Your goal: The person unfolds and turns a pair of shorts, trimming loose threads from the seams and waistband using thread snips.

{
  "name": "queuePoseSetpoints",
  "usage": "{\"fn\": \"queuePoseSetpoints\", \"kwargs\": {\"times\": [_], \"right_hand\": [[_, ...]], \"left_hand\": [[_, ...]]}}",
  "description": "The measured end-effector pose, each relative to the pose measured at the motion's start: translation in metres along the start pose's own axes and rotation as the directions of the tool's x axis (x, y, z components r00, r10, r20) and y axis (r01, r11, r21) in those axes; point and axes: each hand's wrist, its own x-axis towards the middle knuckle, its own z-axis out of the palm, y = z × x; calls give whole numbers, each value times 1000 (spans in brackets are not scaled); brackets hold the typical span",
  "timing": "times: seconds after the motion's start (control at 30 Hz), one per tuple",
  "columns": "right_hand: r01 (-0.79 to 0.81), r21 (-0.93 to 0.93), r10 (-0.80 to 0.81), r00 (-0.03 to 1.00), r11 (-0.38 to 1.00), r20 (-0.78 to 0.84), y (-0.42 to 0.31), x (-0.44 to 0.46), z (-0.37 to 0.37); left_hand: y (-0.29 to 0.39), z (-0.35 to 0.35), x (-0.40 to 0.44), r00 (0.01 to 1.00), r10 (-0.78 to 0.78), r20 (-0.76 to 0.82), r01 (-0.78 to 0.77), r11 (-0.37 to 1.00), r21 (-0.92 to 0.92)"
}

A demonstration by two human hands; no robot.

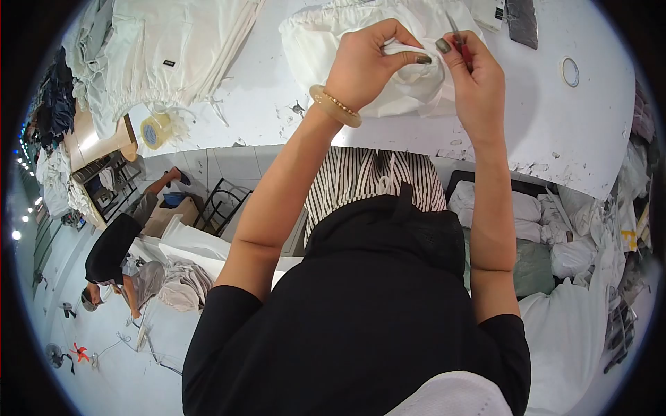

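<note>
At the top centre of the head view, a white garment (pixel 319 41) of thin, gathered cloth lies bunched on the white table. My left hand (pixel 371 59) is closed, pinching a fold of this cloth between thumb and fingers. Close beside it on the right, my right hand (pixel 479 76) is closed around a pair of red-handled snips (pixel 463 52), with a thin metal blade pointing up and away. The right thumb and fingertips are at the edge of the cloth; whether they also grip it I cannot tell.
More white garments (pixel 173 55) with a dark label lie at the left. A tape roll (pixel 155 130) sits near the table's left edge, another tape ring (pixel 569 71) at right. Bagged cloth (pixel 534 215) is stacked below. Another person (pixel 114 243) bends over at far left.
</note>
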Motion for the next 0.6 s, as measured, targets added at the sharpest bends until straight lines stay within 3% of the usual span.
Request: {"fn": "queuePoseSetpoints", "kwargs": {"times": [0.07, 0.27, 0.43, 0.57, 0.6], "right_hand": [[6, 54, -6, 1000, 999, -13, 2, 0, -1], [158, -289, -136, 986, 944, 93, -8, -3, -5], [38, -26, -38, 999, 999, 9, 3, -4, -2], [-153, 223, 145, 988, 963, 52, 4, -6, -19], [-126, 190, 122, 992, 974, 34, 8, -6, -25]], "left_hand": [[0, 0, -1, 1000, 1, -4, -1, 1000, -11], [-6, 3, 0, 999, 38, -4, -37, 999, 22], [-6, 4, 1, 985, 175, -11, -174, 984, 35], [-3, 3, -1, 994, 108, -2, -108, 988, -106], [-1, 1, -3, 997, 72, 10, -70, 988, -136]]}}
